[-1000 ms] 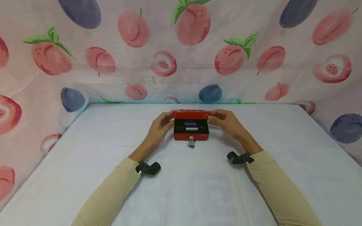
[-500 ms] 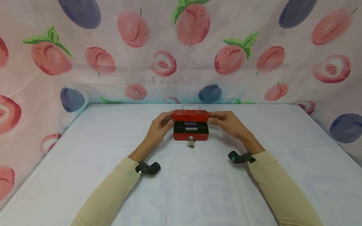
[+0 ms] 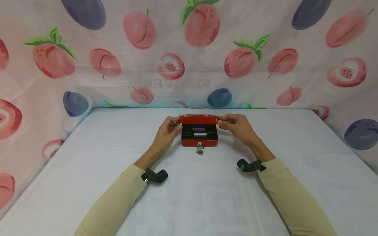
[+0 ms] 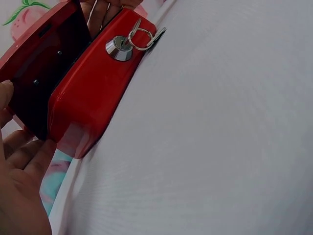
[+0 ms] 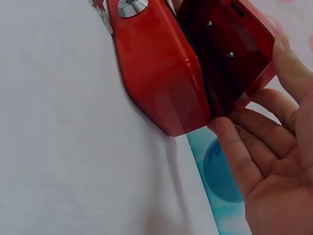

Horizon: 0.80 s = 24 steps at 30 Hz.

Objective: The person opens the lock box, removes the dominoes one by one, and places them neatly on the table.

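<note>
A small red cash box [image 3: 189, 143] stands on the white-covered table with its lid [image 3: 199, 120] raised partway. My left hand [image 3: 166, 132] holds the lid's left end, its thumb at the front edge and other fingers at the side by the hinge. At the opposite end, my right hand [image 3: 238, 130] pinches the lid with its thumb [image 5: 288, 63] on the edge and fingers behind. A silver lock [image 4: 119, 48] sits in the box front, and keys on a ring [image 3: 199, 151] hang from it. Inside the black interior lie several blue, red and whitish flat pieces [image 3: 199, 134], too small to identify.
A wire handle [image 3: 199, 108] stands up on the lid. Behind the table [image 3: 189, 196] hangs a fruit-patterned cloth [image 3: 124, 68], close to the back of the box. Black devices are strapped to the left wrist [image 3: 155, 176] and right wrist [image 3: 250, 165].
The lid dipped slightly half a second ago and is now tilted back up to about its earlier angle. The right hand shifted a little with it; the left hand and box body stayed put.
</note>
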Each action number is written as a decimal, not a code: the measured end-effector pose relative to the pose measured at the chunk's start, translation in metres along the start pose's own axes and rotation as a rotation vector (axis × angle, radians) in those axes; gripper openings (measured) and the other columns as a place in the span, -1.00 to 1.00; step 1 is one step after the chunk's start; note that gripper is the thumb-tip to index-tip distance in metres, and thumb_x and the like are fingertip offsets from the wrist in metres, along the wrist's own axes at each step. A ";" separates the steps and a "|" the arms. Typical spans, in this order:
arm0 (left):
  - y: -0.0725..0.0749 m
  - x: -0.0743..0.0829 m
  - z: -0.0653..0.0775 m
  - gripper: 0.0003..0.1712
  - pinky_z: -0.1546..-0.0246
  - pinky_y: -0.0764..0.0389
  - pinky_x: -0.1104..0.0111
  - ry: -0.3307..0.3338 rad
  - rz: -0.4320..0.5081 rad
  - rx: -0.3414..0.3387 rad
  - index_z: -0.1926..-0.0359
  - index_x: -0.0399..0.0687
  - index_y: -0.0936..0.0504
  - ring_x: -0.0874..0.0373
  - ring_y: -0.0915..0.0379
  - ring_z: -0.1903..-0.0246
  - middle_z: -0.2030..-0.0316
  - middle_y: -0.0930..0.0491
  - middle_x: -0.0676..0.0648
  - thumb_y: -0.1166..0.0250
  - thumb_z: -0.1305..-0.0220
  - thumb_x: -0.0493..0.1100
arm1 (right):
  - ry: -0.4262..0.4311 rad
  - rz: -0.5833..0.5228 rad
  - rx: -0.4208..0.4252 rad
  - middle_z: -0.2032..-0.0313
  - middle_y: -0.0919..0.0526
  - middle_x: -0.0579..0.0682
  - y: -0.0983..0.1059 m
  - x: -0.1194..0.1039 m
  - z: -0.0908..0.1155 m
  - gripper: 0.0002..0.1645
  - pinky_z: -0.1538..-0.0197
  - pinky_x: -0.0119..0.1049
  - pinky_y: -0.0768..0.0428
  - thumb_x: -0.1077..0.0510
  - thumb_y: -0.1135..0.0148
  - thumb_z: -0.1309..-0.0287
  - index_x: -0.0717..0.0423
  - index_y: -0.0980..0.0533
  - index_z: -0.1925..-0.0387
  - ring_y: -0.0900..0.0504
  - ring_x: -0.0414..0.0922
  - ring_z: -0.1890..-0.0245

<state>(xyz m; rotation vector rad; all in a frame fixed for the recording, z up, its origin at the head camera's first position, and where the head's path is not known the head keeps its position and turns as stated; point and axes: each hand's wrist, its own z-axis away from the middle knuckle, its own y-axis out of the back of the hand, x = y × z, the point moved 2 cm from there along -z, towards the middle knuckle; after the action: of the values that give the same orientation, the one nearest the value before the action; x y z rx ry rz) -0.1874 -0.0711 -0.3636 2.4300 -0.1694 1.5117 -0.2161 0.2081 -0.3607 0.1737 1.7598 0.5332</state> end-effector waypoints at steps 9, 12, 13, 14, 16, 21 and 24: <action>0.000 0.002 0.001 -0.68 -0.20 -0.34 0.13 -0.016 -0.008 -0.012 -0.09 -0.53 -0.30 -0.25 -0.27 -0.23 -0.27 -0.28 -0.40 -0.04 -0.35 -0.48 | 0.012 -0.029 0.105 0.13 -0.68 0.06 -0.002 -0.005 0.002 -0.55 -0.03 -0.14 -0.56 -0.13 -0.33 -0.12 0.19 -0.66 0.19 -0.63 -0.02 0.11; 0.000 0.002 0.001 -0.69 -0.21 -0.33 0.12 -0.034 -0.024 -0.011 -0.08 -0.54 -0.32 -0.27 -0.28 -0.22 -0.26 -0.29 -0.40 -0.04 -0.35 -0.47 | 0.033 -0.091 0.119 0.14 -0.68 0.10 -0.003 -0.006 0.001 -0.57 0.00 -0.21 -0.59 -0.06 -0.35 -0.13 0.24 -0.65 0.19 -0.67 0.00 0.15; 0.000 0.002 0.001 -0.69 -0.21 -0.32 0.11 -0.038 -0.026 -0.013 -0.09 -0.54 -0.32 -0.28 -0.28 -0.22 -0.26 -0.29 -0.40 -0.04 -0.36 -0.46 | 0.039 -0.109 0.122 0.13 -0.68 0.10 -0.003 -0.006 0.001 -0.58 0.01 -0.22 -0.59 -0.04 -0.35 -0.13 0.25 -0.65 0.19 -0.68 0.00 0.15; 0.000 0.002 0.001 -0.68 -0.21 -0.32 0.11 -0.042 -0.031 -0.014 -0.09 -0.54 -0.32 -0.29 -0.28 -0.22 -0.26 -0.29 -0.40 -0.04 -0.36 -0.46 | 0.043 -0.122 0.126 0.13 -0.67 0.11 -0.003 -0.006 0.001 -0.59 0.03 -0.24 -0.60 -0.03 -0.35 -0.13 0.25 -0.65 0.19 -0.69 0.00 0.16; 0.001 0.003 0.001 -0.68 -0.22 -0.31 0.09 -0.051 -0.032 -0.019 -0.10 -0.54 -0.33 -0.31 -0.27 -0.22 -0.27 -0.29 -0.39 -0.04 -0.36 -0.45 | 0.042 -0.138 0.139 0.14 -0.68 0.09 -0.004 -0.006 0.001 -0.60 0.04 -0.27 -0.60 -0.03 -0.36 -0.12 0.24 -0.65 0.18 -0.69 -0.02 0.17; 0.001 0.004 0.001 -0.68 -0.25 -0.23 -0.02 -0.081 -0.027 -0.042 -0.09 -0.55 -0.30 -0.31 -0.21 -0.25 -0.31 -0.23 -0.38 -0.04 -0.36 -0.46 | 0.043 -0.143 0.189 0.20 -0.69 0.09 -0.006 -0.009 0.001 -0.58 0.04 -0.26 -0.60 -0.02 -0.36 -0.11 0.27 -0.65 0.20 -0.69 0.04 0.17; 0.001 0.005 0.001 -0.66 -0.28 -0.18 -0.05 -0.080 -0.023 -0.066 -0.10 -0.55 -0.24 -0.27 -0.15 -0.30 -0.35 -0.15 -0.36 -0.04 -0.36 -0.45 | 0.044 -0.102 0.228 0.20 -0.71 0.09 -0.008 -0.013 0.002 -0.55 0.04 -0.24 -0.60 -0.07 -0.36 -0.11 0.26 -0.67 0.19 -0.69 0.06 0.17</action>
<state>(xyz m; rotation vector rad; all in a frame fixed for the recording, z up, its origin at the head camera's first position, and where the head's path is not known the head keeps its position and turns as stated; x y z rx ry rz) -0.1847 -0.0718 -0.3590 2.4336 -0.2032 1.3776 -0.2097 0.1963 -0.3533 0.2317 1.8593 0.2641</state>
